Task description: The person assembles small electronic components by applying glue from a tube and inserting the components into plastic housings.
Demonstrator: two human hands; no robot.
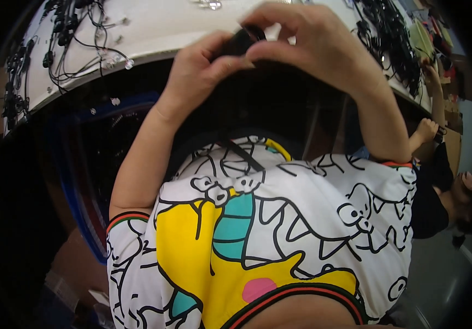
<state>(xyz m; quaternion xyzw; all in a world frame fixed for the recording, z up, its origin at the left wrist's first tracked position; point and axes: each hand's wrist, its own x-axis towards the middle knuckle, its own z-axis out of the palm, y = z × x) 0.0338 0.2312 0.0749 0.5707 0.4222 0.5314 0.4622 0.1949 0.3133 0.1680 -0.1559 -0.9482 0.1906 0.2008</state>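
Observation:
Both my hands meet over the near edge of a white table (153, 33). My left hand (206, 63) pinches a small black part (242, 39) between thumb and fingers. My right hand (301, 41) curls over the same black part from the right, thumb and forefinger closed on it. Most of the part is hidden by my fingers. Below my forearms I see my own patterned white, yellow and teal shirt (258, 230).
Bundles of black cables (63, 27) lie at the table's left end and another heap of black cables (392, 38) at the right. A second person in a black top (438, 181) works at the right with hands on the table. A blue-edged bin (77, 181) sits under the table.

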